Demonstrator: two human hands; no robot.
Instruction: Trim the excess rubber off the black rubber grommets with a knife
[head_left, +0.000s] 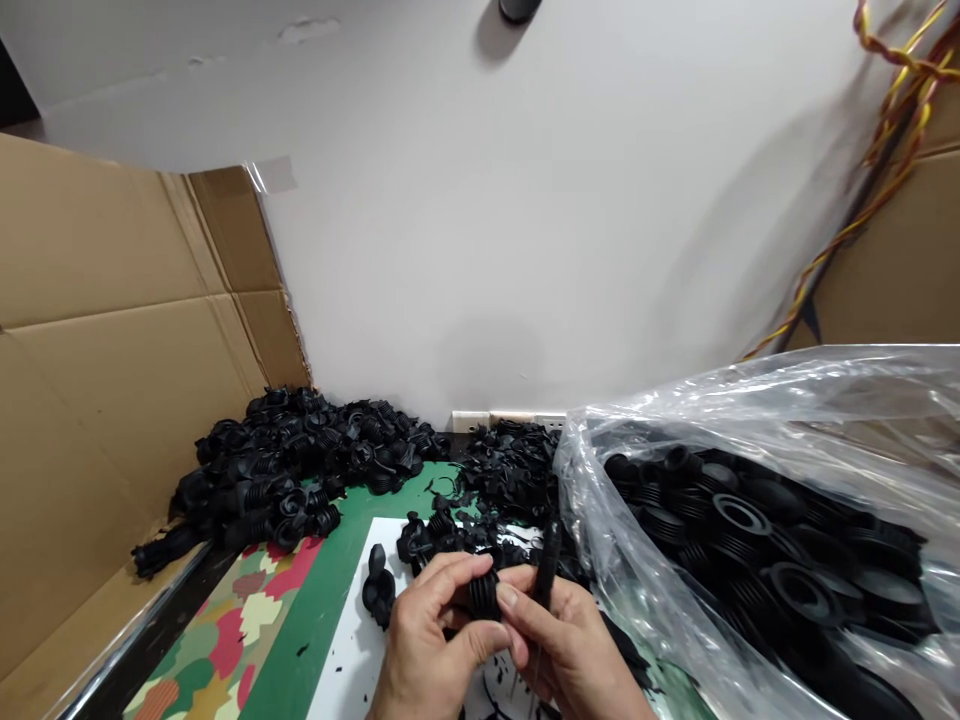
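Note:
My left hand (pixel 439 630) is closed around a black ribbed rubber bellows (pixel 484 597), fingertips above and thumb below. My right hand (pixel 559 635) grips a slim black-handled tool (pixel 550 555) that stands upright between its fingers. A thin metal part shows below that hand, but the tool's exact kind is unclear. The right thumb and fingertips also touch the bellows' right side. Under both hands lies a white sheet (pixel 339 655) with black scraps on it. Left of my left hand, another black rubber piece (pixel 379 585) rests on the sheet.
A clear plastic bag (pixel 600 540) full of black bellows stands at right. Black rubber parts (pixel 300 460) are heaped at back left beside a cardboard panel (pixel 112 330). Trimmings (pixel 514 460) pile up before the wall sockets (pixel 471 421). Twisted yellow-red wire (pixel 862 220) hangs at right.

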